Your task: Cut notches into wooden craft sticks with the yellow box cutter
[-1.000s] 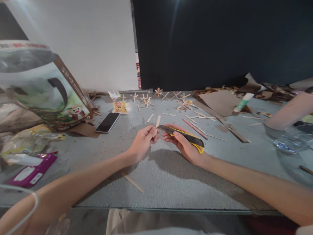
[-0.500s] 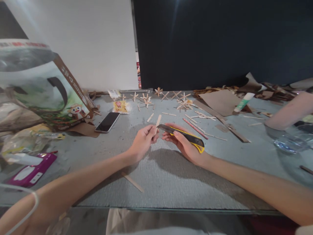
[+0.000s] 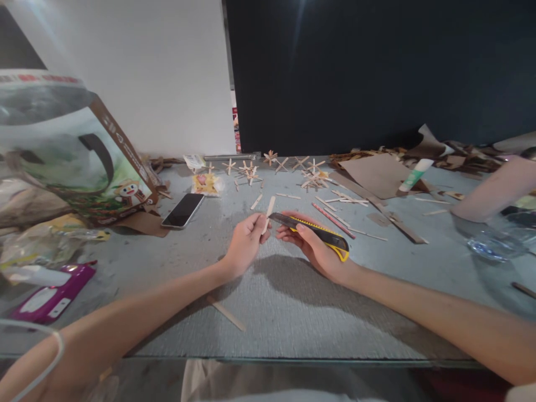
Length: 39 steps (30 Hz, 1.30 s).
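Near the middle of the table, my left hand pinches a pale wooden craft stick that points up and away from me. My right hand is wrapped round a black and yellow utility knife. The knife's tip reaches the stick just above my left fingers; whether the blade bites into the wood is too small to tell. A loose craft stick lies on the table nearer to me. Beyond my hands are more sticks and a red patterned stick.
Crossed-stick pieces stand along the back. On the left are a phone, a purple device and a large printed container. To the right lie cardboard, a glue stick and a clear plastic dish.
My hands hold almost the same pose, with the knife tip still at the craft stick. The whole view has shifted very slightly.
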Each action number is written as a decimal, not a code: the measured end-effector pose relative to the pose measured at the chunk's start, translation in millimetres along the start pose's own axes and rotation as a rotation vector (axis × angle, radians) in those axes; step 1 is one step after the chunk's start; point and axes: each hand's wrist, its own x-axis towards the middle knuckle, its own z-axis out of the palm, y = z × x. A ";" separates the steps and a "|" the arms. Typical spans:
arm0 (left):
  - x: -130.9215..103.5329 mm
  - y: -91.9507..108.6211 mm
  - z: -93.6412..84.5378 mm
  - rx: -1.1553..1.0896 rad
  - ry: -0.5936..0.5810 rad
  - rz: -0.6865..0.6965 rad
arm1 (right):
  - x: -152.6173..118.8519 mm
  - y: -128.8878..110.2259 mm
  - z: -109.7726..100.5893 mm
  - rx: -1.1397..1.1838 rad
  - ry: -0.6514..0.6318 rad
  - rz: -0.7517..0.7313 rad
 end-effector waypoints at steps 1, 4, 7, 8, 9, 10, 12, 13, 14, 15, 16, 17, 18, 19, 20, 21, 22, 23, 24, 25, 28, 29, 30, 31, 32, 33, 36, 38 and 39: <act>-0.3 -0.7 0.4 -0.002 0.002 -0.001 | -0.1 -0.3 0.4 0.008 0.003 0.004; -1.1 -1.6 1.5 -0.018 -0.001 0.005 | -0.3 -1.4 2.1 0.039 0.020 0.019; -2.0 -0.4 2.1 -0.063 -0.016 -0.028 | -0.1 -2.4 3.9 0.054 0.040 0.036; -2.3 0.2 2.3 -0.088 -0.024 -0.046 | 0.1 -2.6 4.3 0.057 0.045 0.041; -2.6 0.7 2.5 -0.117 -0.032 -0.062 | 0.3 -2.7 4.6 0.062 0.049 0.044; -2.9 1.1 2.8 -0.146 -0.041 -0.074 | 0.6 -2.7 4.8 0.066 0.050 0.045; -3.1 1.4 3.3 -0.198 -0.055 -0.090 | 1.1 -2.6 4.5 0.066 0.048 0.041; -3.1 1.2 3.6 -0.218 -0.059 -0.093 | 1.4 -2.6 4.2 0.061 0.046 0.039; -3.0 0.9 3.8 -0.233 -0.062 -0.095 | 1.6 -2.5 3.7 0.053 0.040 0.038; -2.8 0.5 3.9 -0.246 -0.063 -0.097 | 1.7 -2.5 3.1 0.043 0.034 0.036; -2.7 0.1 4.0 -0.256 -0.065 -0.099 | 1.8 -2.4 2.6 0.033 0.027 0.034; -2.6 -0.3 4.0 -0.265 -0.066 -0.102 | 1.9 -2.3 2.2 0.026 0.021 0.032; -2.6 -0.6 4.0 -0.272 -0.067 -0.105 | 1.9 -2.1 1.9 0.024 0.018 0.028; -2.6 -0.7 3.9 -0.278 -0.067 -0.107 | 1.9 -1.8 1.8 0.028 0.020 0.025; -2.7 -0.6 3.8 -0.281 -0.065 -0.108 | 1.8 -1.5 1.7 0.037 0.023 0.022; -2.9 -0.3 3.8 -0.280 -0.063 -0.107 | 1.8 -1.2 1.8 0.047 0.026 0.021; -3.2 0.1 3.7 -0.275 -0.061 -0.104 | 1.7 -0.9 1.8 0.054 0.026 0.020; -3.4 0.5 3.7 -0.269 -0.058 -0.102 | 1.7 -0.7 1.9 0.055 0.023 0.020; -3.6 1.0 3.7 -0.263 -0.057 -0.101 | 1.6 -0.6 1.9 0.050 0.020 0.021; -3.7 1.4 3.6 -0.261 -0.057 -0.102 | 1.5 -0.6 2.0 0.042 0.018 0.021; -3.5 1.9 3.5 -0.287 -0.055 -0.120 | 1.3 -1.0 2.4 0.050 0.029 0.024; -3.4 1.8 3.6 -0.302 -0.056 -0.129 | 1.4 -1.2 2.7 0.067 0.032 0.025; -3.5 1.7 3.8 -0.316 -0.059 -0.139 | 1.5 -1.5 3.1 0.085 0.032 0.026; -3.8 1.5 4.1 -0.330 -0.066 -0.149 | 1.7 -1.7 3.6 0.101 0.032 0.026; -4.3 1.3 4.6 -0.341 -0.076 -0.157 | 2.0 -2.0 4.1 0.112 0.032 0.026; -4.8 1.2 5.2 -0.351 -0.088 -0.164 | 2.3 -2.3 4.6 0.120 0.033 0.026; -6.1 0.9 6.4 -0.375 -0.113 -0.173 | 3.1 -3.4 5.5 0.127 0.037 0.025; -5.6 0.9 5.7 -0.379 -0.103 -0.155 | 3.6 -3.7 4.8 0.133 0.033 0.023; -4.9 0.9 4.9 -0.374 -0.092 -0.144 | 3.8 -3.6 4.0 0.136 0.031 0.019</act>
